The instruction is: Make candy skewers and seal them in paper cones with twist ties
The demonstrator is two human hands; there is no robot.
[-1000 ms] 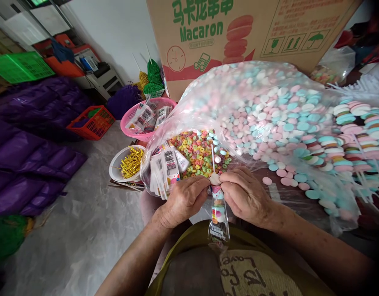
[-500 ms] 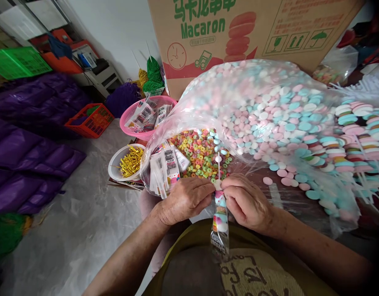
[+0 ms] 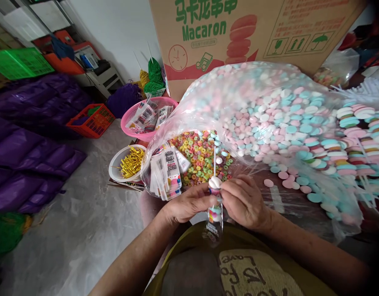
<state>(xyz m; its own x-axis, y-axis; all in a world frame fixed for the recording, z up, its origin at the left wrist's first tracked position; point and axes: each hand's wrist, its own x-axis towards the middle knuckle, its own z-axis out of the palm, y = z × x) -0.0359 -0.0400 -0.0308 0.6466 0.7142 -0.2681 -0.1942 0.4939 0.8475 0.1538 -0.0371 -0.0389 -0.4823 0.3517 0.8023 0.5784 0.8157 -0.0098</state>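
Closest to the camera there's a tan patch with dark lettering on the person's clothing. Just past it, a candy stick in a clear wrapper sits between both hands, stick pointing away, printed end toward the body. Left hand is pinching it from one side, thumb and fingers just under the white pieces at the top; right hand pinches it from the other side. Right behind that is a pile of little ring candies, with a stack of printed wrappers to the left, then a white bowl of gold strips. Farther back: pink basket, big clear bag of pastel discs, and a Macaron carton.
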